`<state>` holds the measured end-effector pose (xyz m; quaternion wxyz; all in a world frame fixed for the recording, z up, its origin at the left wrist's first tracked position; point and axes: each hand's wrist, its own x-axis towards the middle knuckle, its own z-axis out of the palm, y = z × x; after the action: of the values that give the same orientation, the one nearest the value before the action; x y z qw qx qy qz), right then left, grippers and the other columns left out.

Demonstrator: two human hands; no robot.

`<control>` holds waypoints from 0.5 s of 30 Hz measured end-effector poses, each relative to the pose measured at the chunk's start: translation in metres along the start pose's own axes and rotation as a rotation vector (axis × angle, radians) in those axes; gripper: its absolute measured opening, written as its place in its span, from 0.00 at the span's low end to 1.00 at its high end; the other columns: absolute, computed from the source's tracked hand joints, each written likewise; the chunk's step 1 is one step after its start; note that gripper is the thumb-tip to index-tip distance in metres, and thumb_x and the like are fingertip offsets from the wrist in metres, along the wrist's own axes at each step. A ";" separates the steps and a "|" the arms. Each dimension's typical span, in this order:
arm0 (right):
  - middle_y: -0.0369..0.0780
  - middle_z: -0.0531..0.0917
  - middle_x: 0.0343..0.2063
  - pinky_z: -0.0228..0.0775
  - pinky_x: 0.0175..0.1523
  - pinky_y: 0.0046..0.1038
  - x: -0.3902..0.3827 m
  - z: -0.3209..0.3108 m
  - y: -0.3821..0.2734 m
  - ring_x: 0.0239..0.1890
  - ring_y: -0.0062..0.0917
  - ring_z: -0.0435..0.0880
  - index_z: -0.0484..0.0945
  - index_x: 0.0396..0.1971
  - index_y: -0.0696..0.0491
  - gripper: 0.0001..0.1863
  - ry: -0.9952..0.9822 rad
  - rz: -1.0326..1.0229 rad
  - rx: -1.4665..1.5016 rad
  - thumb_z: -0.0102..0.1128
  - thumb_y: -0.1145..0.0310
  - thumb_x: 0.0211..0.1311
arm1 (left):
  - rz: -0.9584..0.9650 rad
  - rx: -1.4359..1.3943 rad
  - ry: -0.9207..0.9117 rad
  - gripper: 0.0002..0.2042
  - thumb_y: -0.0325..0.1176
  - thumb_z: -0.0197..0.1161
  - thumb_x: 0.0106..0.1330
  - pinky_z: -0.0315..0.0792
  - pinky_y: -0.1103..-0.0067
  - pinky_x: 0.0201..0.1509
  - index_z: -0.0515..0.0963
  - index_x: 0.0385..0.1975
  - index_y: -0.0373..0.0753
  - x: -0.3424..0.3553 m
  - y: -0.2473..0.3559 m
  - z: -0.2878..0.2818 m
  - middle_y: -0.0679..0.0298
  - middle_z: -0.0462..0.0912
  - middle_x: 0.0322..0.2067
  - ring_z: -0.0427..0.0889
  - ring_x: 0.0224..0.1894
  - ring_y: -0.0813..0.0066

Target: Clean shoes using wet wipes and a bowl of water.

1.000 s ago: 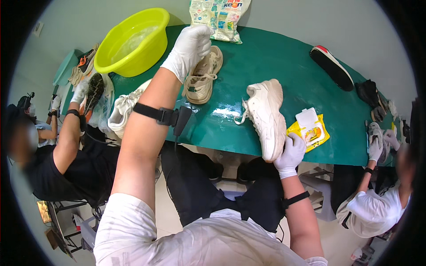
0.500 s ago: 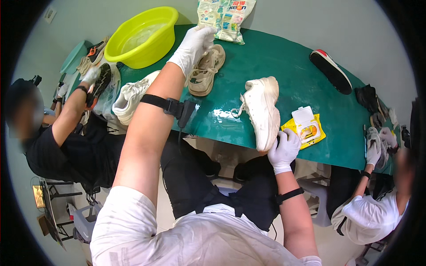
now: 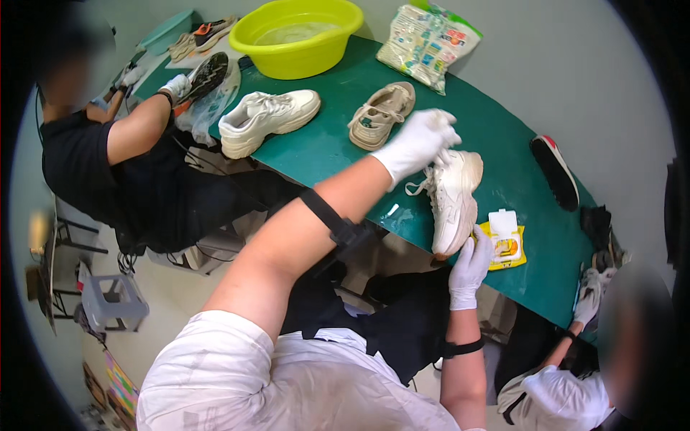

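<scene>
A white lace-up sneaker (image 3: pixel 454 205) stands at the table's front edge, its near end slightly past it. My right hand (image 3: pixel 471 269), in a white glove, is at that near end, fingers along the sole's side and seeming to grip it. Above the sneaker's far end is my gloved left hand (image 3: pixel 420 142), fingers bent inward; anything in them is too small to make out. A second white sneaker (image 3: pixel 269 118) stands to the left. Between them lies a beige shoe (image 3: pixel 381 118). Just right of my right hand is a yellow wipes packet (image 3: pixel 507 248) with its white lid up.
A yellow-green basin (image 3: pixel 298 54) of water and a plastic packet (image 3: pixel 429 47) stand at the back of the green table (image 3: pixel 334 161). A black-soled shoe (image 3: pixel 555 172) lies at the right. Co-workers handle shoes on both sides. A grey stool (image 3: pixel 113 302) is on the floor.
My left hand has come from beside the packet, right and nearer, to above the sneaker's far end. The right hand stays at the near end. The whole view has swung left.
</scene>
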<state>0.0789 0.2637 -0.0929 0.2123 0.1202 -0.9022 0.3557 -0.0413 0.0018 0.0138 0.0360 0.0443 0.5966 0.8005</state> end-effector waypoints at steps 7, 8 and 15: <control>0.56 0.78 0.59 0.68 0.68 0.46 0.013 0.026 -0.081 0.60 0.52 0.77 0.76 0.61 0.61 0.23 -0.166 -0.215 0.024 0.63 0.66 0.71 | 0.173 0.630 -0.032 0.15 0.29 0.58 0.74 0.80 0.67 0.52 0.81 0.57 0.32 -0.013 -0.008 0.048 0.50 0.89 0.50 0.88 0.50 0.61; 0.56 0.77 0.59 0.68 0.68 0.46 0.017 0.028 -0.091 0.62 0.52 0.77 0.78 0.61 0.58 0.23 -0.204 -0.258 0.082 0.65 0.66 0.69 | 0.191 0.722 -0.101 0.14 0.30 0.59 0.73 0.80 0.68 0.52 0.82 0.55 0.33 -0.016 -0.005 0.047 0.49 0.89 0.46 0.89 0.48 0.58; 0.42 0.84 0.42 0.76 0.48 0.30 0.020 0.032 -0.063 0.40 0.29 0.84 0.79 0.52 0.57 0.14 -0.130 0.269 0.538 0.57 0.61 0.80 | 0.538 0.982 -0.044 0.09 0.33 0.60 0.70 0.82 0.62 0.45 0.86 0.41 0.39 -0.038 -0.035 0.031 0.49 0.88 0.32 0.89 0.39 0.49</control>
<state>0.0748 0.1946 -0.0669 0.0659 0.0741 -0.7952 0.5982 0.0001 0.0374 -0.0115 -0.1818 0.2231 0.8661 0.4087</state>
